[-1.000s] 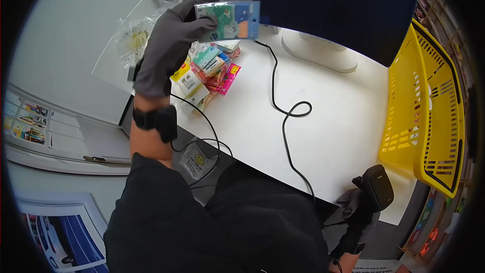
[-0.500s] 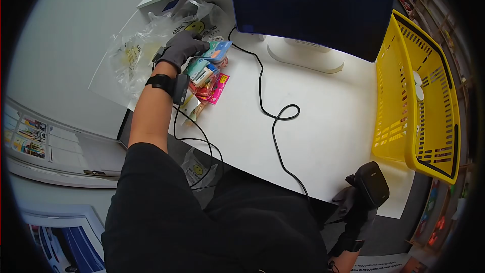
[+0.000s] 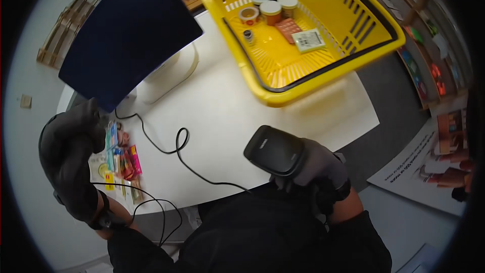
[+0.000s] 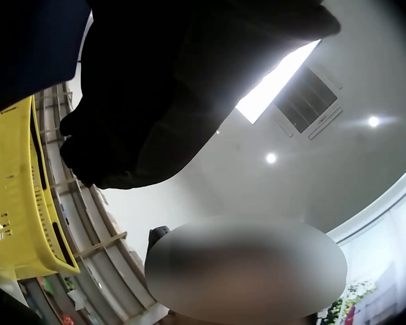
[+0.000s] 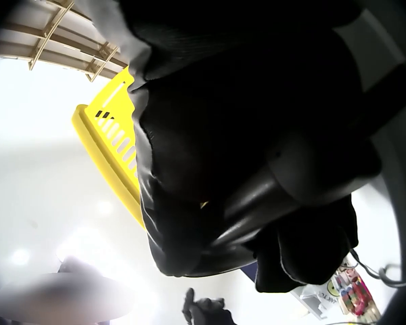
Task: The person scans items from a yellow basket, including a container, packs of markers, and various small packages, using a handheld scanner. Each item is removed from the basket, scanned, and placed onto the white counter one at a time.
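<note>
In the head view my gloved right hand grips a black handheld scanner above the table's front part. Its fingers wrap around the scanner's handle in the right wrist view. My gloved left hand is raised at the left side, empty, with loosely bent fingers. Beside and below it lies a pile of small packaged goods, some with pink or blue packaging, partly hidden by the hand. In the left wrist view the left hand is a dark shape against the ceiling.
A yellow basket stands at the table's far right, holding several white-lidded jars, a tape roll and a flat packet. A monitor stands at the back left. A looped black cable crosses the white table.
My left hand set the blue-green card pack on the pile, let go and lifted away. My right hand brought the scanner up over the table. The head view swung right toward the basket.
</note>
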`<state>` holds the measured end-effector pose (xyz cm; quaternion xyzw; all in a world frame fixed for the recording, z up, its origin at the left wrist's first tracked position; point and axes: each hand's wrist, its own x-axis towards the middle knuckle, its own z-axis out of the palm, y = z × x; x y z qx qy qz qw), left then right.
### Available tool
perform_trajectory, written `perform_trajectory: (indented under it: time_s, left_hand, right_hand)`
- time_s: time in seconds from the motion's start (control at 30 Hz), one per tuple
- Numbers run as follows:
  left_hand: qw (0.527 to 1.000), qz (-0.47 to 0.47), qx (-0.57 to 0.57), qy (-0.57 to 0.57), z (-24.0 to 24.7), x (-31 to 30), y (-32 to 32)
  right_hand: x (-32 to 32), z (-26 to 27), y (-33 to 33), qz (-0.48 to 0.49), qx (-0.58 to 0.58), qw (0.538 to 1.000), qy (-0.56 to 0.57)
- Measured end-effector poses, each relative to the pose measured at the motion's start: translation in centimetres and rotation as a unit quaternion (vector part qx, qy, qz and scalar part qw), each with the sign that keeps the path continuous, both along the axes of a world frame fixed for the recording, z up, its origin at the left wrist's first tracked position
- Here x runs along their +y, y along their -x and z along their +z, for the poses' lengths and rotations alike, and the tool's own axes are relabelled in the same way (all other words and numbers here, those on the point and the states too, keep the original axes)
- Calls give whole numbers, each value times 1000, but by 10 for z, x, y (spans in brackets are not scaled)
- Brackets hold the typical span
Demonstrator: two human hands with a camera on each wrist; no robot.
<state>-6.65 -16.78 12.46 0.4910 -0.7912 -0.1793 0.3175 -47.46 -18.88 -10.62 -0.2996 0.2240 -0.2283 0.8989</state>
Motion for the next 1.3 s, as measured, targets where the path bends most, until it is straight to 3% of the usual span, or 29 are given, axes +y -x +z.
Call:
perform_trajectory:
  time_s: [0.07,0.1,0.17,0.27,0.37,0.43,0.5,0.53,0.57,0.6,0.9,1.1,1.13,1.2,1.23,1.3]
  left_hand:
    - [989,-137,-49,28,14,-25,56]
    - [983,-177,-50,29,18,-45,85]
    - [977,-188,-82,65,23,-89,138]
    - [969,-141,-201,15,13,-172,220]
    - [917,-155,-367,-32,-23,-242,278]
    - [872,-136,-469,32,-55,-268,306]
    - [791,-160,-590,18,-83,-295,328]
    - [787,-164,-594,25,-98,-297,327]
    - [869,-180,-446,-119,-111,-298,322]
    - [906,-188,-275,-262,-117,-299,321]
    - [868,-291,-299,-268,-105,-309,317]
    - [861,-335,-286,-256,-83,-307,320]
    - [864,-332,-281,-255,-69,-305,320]
    - [871,-186,-334,-307,-25,-286,329]
    - [877,-176,-328,-303,-12,-274,317]
    - [953,-174,-105,-224,17,-237,277]
  right_hand:
    - [-4,-10,2,85,23,988,127]
    - [-5,-10,3,70,18,989,126]
    - [-4,-10,6,103,42,988,107]
    - [-4,-10,9,99,45,989,97]
    - [-1,-6,14,87,39,990,106]
    - [3,0,19,66,37,990,116]
    - [4,-1,21,47,33,990,126]
    - [4,-5,19,51,27,987,150]
    - [4,-10,18,55,23,983,172]
    - [4,-12,18,59,19,979,193]
    - [7,-28,13,34,-89,990,102]
    - [16,-12,27,17,-48,997,55]
    - [18,-7,30,6,-22,999,47]
    - [19,-9,25,21,-33,999,29]
    - [18,-11,22,30,-50,998,9]
    - [12,-13,18,56,-61,997,7]
